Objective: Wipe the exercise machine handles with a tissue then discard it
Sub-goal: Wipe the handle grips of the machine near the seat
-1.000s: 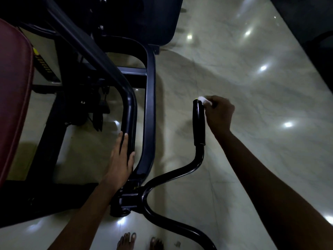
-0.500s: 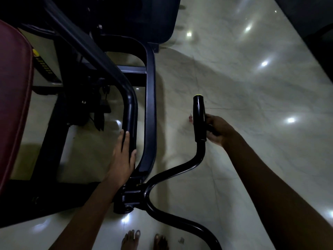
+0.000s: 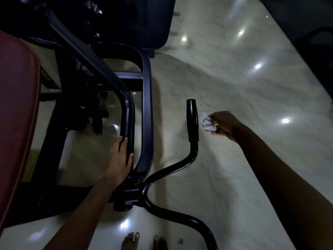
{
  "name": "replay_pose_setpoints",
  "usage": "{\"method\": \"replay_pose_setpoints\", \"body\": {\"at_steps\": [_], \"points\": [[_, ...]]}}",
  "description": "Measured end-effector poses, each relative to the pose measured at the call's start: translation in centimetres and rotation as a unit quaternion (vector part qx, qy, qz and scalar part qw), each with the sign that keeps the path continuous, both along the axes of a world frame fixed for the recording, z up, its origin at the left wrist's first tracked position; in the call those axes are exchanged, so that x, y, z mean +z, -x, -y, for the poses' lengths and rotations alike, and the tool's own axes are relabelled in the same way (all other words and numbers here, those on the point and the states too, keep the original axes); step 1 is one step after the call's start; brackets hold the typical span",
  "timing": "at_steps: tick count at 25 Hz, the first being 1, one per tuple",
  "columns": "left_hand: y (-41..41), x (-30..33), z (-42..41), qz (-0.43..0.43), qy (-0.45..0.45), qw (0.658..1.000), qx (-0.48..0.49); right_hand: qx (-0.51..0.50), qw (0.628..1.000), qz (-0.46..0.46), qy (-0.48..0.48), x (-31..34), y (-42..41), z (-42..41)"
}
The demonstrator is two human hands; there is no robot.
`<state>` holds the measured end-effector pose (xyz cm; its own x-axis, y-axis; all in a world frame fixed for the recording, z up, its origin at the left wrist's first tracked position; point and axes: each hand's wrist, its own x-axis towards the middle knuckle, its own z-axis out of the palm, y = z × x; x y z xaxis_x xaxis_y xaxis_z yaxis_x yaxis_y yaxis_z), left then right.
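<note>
A black handle grip (image 3: pixel 192 120) stands upright at the end of a curved black bar (image 3: pixel 173 168) of the exercise machine. My right hand (image 3: pixel 223 125) pinches a crumpled white tissue (image 3: pixel 207 122) just to the right of the grip, a small gap apart from it. My left hand (image 3: pixel 119 157) rests with straight fingers on a thick black frame tube (image 3: pixel 128 112) to the left of the handle.
A dark red padded seat (image 3: pixel 18 114) fills the left edge. The machine's black frame (image 3: pixel 146 98) and a dark panel (image 3: pixel 140 20) stand ahead. Glossy pale marble floor (image 3: pixel 243 87) spreads to the right. My bare feet (image 3: pixel 144 240) show at the bottom.
My right hand slid down the grip from its top, then came off it to the right with the tissue. My left hand has stayed on the frame tube.
</note>
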<state>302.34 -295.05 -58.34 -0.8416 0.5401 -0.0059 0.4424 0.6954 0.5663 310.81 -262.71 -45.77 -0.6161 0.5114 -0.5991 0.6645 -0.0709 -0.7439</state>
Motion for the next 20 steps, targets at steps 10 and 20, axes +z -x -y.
{"method": "replay_pose_setpoints", "body": {"at_steps": [10,20], "points": [[-1.5,10.2,-0.3,0.05,-0.056,0.997,-0.015,0.071,0.942,-0.076,-0.32,6.5,0.1,5.2],[-3.6,13.4,3.1,0.069,-0.033,0.99,-0.121,0.085,0.928,-0.074,-0.354,11.7,-2.7,10.2]]}}
